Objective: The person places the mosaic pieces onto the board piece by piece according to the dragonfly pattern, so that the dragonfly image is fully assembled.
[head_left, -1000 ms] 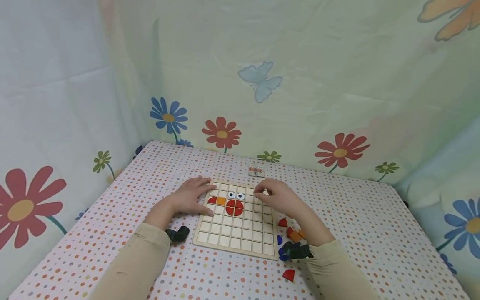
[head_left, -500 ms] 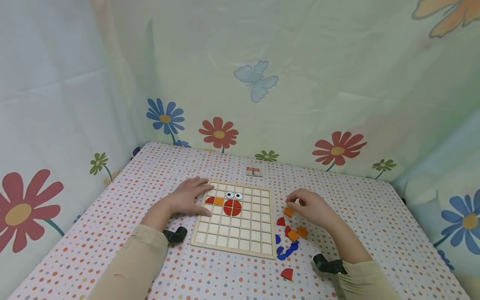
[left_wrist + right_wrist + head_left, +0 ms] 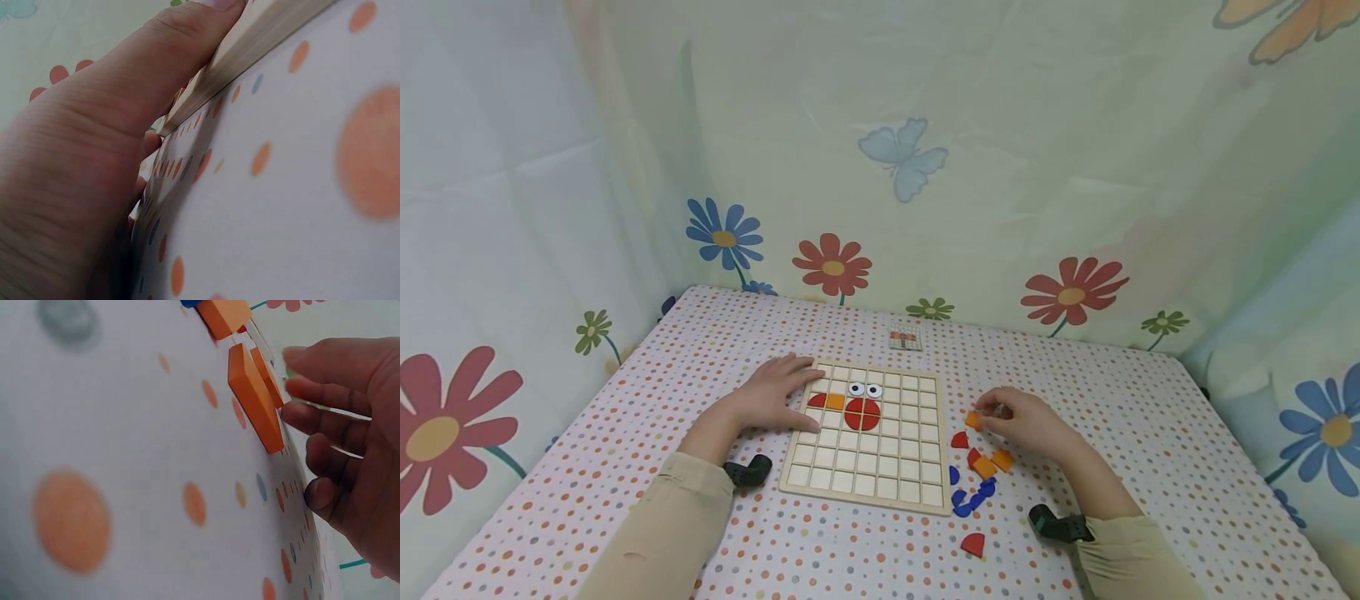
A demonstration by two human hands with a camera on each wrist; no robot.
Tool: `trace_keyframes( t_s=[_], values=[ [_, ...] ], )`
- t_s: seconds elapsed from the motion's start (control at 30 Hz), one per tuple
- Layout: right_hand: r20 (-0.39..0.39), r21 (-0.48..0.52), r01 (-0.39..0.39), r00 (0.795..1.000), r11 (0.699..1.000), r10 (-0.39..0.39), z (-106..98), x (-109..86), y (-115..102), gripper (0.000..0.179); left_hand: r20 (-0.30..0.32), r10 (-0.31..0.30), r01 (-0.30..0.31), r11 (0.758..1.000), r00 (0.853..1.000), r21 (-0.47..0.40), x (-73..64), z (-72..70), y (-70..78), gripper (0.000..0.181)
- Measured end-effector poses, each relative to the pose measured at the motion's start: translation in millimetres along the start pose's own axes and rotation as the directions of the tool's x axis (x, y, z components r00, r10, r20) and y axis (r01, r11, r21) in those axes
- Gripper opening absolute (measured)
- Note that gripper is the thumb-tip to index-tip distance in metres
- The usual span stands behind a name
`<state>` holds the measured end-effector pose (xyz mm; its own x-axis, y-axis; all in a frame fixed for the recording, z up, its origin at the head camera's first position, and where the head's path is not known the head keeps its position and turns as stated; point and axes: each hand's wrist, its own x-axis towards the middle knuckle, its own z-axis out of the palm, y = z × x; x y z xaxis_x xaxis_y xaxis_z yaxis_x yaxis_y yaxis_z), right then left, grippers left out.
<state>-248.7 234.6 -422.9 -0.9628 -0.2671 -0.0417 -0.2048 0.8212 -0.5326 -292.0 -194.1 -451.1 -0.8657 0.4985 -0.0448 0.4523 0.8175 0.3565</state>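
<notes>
The wooden grid board (image 3: 872,467) lies flat, holding a red circle (image 3: 862,413) made of several pieces, two eye pieces (image 3: 865,390), an orange square (image 3: 834,402) and a red quarter piece (image 3: 817,401). My left hand (image 3: 775,396) rests on the board's left edge, thumb and fingers spread; its thumb (image 3: 181,37) lies along the wooden rim. To the right of the board my right hand (image 3: 1022,421) has its bent fingertips right at a loose orange square tile (image 3: 973,420). In the right wrist view, thumb and fingers stand apart beside that tile (image 3: 267,378).
Loose pieces lie right of the board: orange squares (image 3: 1002,460), red quarter pieces (image 3: 973,545) and several blue pieces (image 3: 977,500). A small pattern card (image 3: 906,337) lies behind the board. Printed curtains (image 3: 985,167) enclose the dotted tabletop (image 3: 820,550).
My right hand has moved from over the board's upper right to the orange tile beside the board. The left hand has stayed on the board's edge. The head view has shifted slightly.
</notes>
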Motion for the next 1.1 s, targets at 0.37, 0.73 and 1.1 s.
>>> trace_keyframes(
  t_s=[0.37,0.73,1.1],
  values=[
    [0.02,-0.041,0.016,1.0,0.999,-0.015,6.5,-0.3,5.6,0.022,-0.006,0.017,-0.017,1.0,1.0,-0.004,-2.0,-2.9,2.8,0.094],
    [0.018,-0.04,0.003,1.0,0.999,-0.002,6.4,1.1,6.3,0.023,0.001,0.001,-0.001,1.0,1.0,-0.006,-2.4,-3.3,3.2,0.095],
    [-0.009,-0.067,0.004,1.0,0.998,-0.004,7.2,3.7,5.7,0.021,-0.004,0.004,-0.004,1.0,1.0,-0.013,-0.8,-1.6,0.9,0.096]
  ],
)
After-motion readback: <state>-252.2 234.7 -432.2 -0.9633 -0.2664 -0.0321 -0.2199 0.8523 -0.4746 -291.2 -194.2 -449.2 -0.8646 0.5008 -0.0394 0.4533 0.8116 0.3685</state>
